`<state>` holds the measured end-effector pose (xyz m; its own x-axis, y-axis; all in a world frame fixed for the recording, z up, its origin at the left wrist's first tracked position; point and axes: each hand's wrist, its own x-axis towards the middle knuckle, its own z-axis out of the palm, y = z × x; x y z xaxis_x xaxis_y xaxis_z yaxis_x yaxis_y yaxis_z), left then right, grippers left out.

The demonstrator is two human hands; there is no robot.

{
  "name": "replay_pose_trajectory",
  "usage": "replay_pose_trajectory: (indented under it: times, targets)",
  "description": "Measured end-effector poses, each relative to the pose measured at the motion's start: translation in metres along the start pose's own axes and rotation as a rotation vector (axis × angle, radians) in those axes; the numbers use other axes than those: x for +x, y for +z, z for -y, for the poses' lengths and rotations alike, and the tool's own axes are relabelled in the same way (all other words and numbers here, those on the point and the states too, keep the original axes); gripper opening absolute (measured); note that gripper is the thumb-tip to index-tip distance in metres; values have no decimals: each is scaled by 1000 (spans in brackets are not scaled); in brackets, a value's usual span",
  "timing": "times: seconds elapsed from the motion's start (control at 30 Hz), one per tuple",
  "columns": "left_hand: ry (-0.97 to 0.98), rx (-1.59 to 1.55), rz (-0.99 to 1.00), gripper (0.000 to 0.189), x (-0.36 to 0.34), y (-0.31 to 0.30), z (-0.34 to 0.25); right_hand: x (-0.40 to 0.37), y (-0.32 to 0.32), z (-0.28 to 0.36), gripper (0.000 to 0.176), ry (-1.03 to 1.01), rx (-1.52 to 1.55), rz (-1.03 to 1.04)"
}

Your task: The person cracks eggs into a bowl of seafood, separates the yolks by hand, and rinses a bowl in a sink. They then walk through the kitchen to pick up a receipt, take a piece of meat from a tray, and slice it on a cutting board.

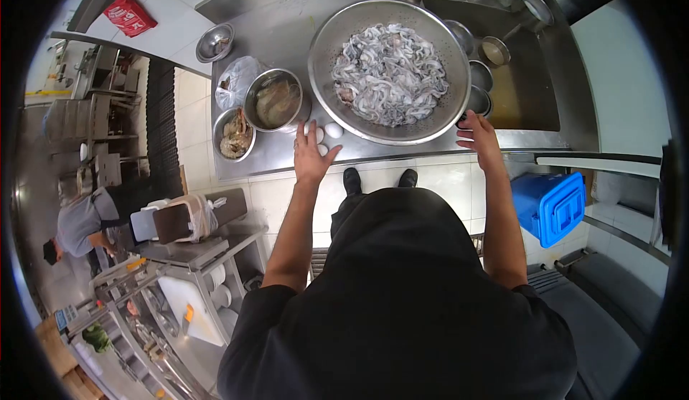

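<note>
On the steel counter stands a large metal colander, heaped with grey-white, squid-like seafood. Left of the colander's near rim, my left hand reaches over the counter edge with fingers spread. White eggs lie right at its fingertips and thumb, some partly covered by the hand. A steel pot with shrimp-like pieces in liquid stands just beyond that hand. My right hand is beside the colander's lower right rim, its fingers apart and holding nothing.
A bowl of seafood scraps, a clear plastic bag and a small steel bowl sit left. Right is a sink with several pots. A blue lidded bin stands below. Another person bends at far left.
</note>
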<state>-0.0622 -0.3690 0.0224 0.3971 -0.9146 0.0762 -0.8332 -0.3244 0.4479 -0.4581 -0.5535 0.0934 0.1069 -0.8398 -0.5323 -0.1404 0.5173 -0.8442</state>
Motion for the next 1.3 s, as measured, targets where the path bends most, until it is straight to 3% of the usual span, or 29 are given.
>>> replay_pose_trajectory:
  times: [0.3,0.63,0.77,0.8,0.9,0.93,1.13,1.3]
  targets:
    - [-192,-64,-86,108,-32,1,-16,31,-47,-3,51,30,61,109]
    - [-143,-54,-114,109,-54,-12,-37,49,-53,1,50,6,67,140]
    - [-141,-74,-230,87,-52,-16,-46,54,-45,1,48,5,104,93]
    - [-116,-132,-292,69,-48,-22,-54,52,-42,3,47,2,111,97]
    - [-158,-428,-362,58,-17,-39,-72,51,-32,15,47,-4,54,72]
    - [-139,-457,-419,46,-5,-48,-83,53,-29,19,46,-22,32,74]
    - [-175,-723,-286,45,81,-47,-63,76,-1,46,40,-85,-59,6]
    - [-345,-841,-88,48,99,-71,-86,84,21,56,33,-66,16,-65]
